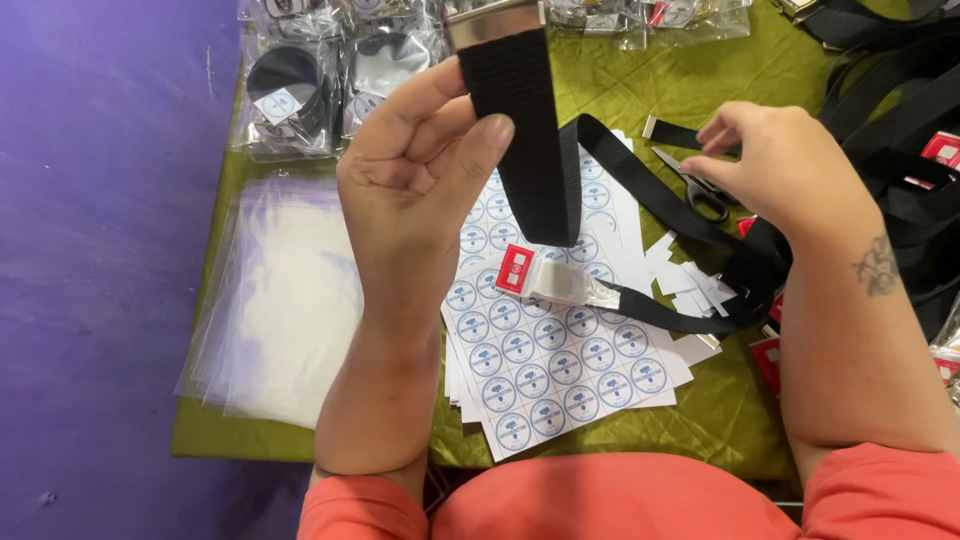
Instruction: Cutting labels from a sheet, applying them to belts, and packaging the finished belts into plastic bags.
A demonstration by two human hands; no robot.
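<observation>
A purple floor (90,250) fills the left side of the view, and beside it stands a table covered in an olive-green cloth (720,400). On the cloth's left edge lies a stack of clear plastic bags (280,300), partly overhanging toward the floor. In the middle sit sheets of round blue-and-white stickers (545,365), spread in a loose pile. At the far edge are packed items in clear bags (300,90), and a heap of black straps (900,110) crowds the right corner. Small white paper scraps (690,285) lie just right of the sticker sheets.

The left hand (420,170) is raised above the table, thumb and fingers closed on a black webbing belt (530,130) just below its metal end piece (495,22). The belt hangs down, loops back across the stickers and runs to the right, under the right wrist. The right hand (780,160) pinches the belt's other end near a small metal tip (652,128), with scissors (695,185) lying right beneath the fingers. A silver buckle with a red tab (545,278) rests on the sticker sheets, attached to a strap
</observation>
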